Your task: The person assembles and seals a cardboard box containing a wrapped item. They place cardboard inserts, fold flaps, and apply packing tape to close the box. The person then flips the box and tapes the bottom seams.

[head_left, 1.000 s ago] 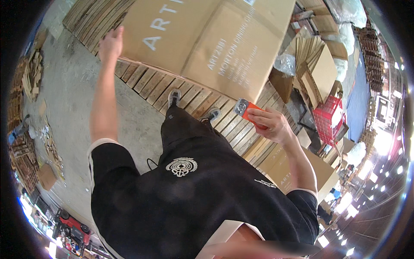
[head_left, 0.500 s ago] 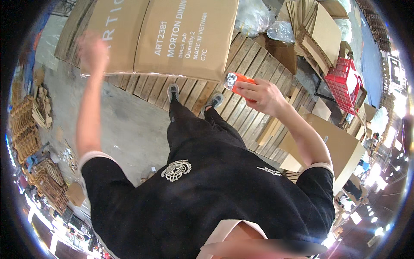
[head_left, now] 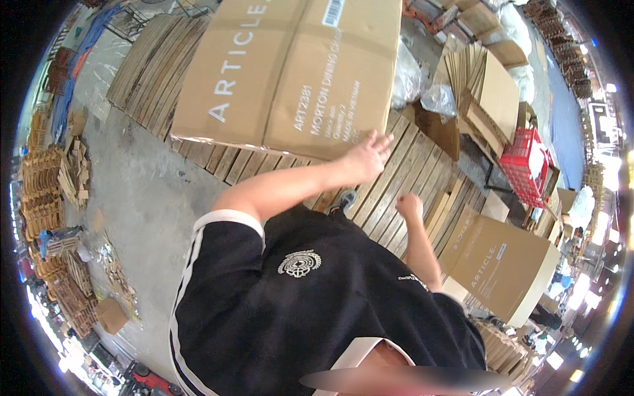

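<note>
A large brown cardboard box [head_left: 257, 79] with pale printing stands in front of me on a slatted wooden platform [head_left: 148, 66]. Clear tape shows along its near edge. My left hand [head_left: 370, 158] reaches across my body to the box's near right corner, its fingers partly spread; whether they touch the cardboard I cannot tell. Nothing shows in that hand. To the right of it, over the slats, my right hand [head_left: 410, 207] is closed in a fist. What it holds, if anything, is hidden, and the orange tool seen earlier is out of sight.
Another printed carton [head_left: 498, 264] stands close by on my right. Farther right are a red plastic crate [head_left: 525, 165] and flattened cardboard sheets [head_left: 485, 89]. Clear plastic wrap [head_left: 439, 99] lies beyond the platform. Stacked wooden parts [head_left: 43, 198] line the far left.
My left hand has swung from the box's left side to its near right corner. My right hand has drawn back toward me and closed; the orange tool no longer shows. The view has shifted.
</note>
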Motion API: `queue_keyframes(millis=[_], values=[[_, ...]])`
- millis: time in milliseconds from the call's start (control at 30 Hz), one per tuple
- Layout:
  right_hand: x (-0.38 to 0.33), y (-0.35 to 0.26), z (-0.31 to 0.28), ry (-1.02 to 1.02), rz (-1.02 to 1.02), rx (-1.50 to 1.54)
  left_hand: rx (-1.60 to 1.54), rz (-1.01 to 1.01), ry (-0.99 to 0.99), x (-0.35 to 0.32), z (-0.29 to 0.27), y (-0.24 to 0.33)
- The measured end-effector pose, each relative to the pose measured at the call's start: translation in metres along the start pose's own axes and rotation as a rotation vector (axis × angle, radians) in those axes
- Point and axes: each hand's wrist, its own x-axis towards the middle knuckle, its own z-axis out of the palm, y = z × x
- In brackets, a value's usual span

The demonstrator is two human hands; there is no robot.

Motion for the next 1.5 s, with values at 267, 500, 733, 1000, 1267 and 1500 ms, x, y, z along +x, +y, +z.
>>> queue_keyframes(millis=[267,500,733,1000,1267,1500], values=[[-0.161,0.029,0.180,-0.561,0.592,0.110,-0.292,-0.125,0.376,-0.070,0.040,-0.041],[-0.203,0.006,0.166,-0.507,0.448,0.146,-0.238,-0.412,0.378,-0.387,0.052,-0.211],[-0.163,-0.013,0.058,0.101,0.734,0.660,0.321,-1.508,-0.043,-0.610,0.116,-0.299],[-0.149,-0.021,0.060,0.345,0.942,0.927,-0.438,-0.508,-0.238,-0.307,0.215,-0.100],[-0.220,0.096,0.265,-0.509,0.877,1.138,-0.342,-0.237,-0.681,-0.020,0.196,-0.041],[-0.356,0.164,0.330,-0.462,1.395,1.316,-0.896,-0.848,-0.605,0.134,0.190,0.001]])
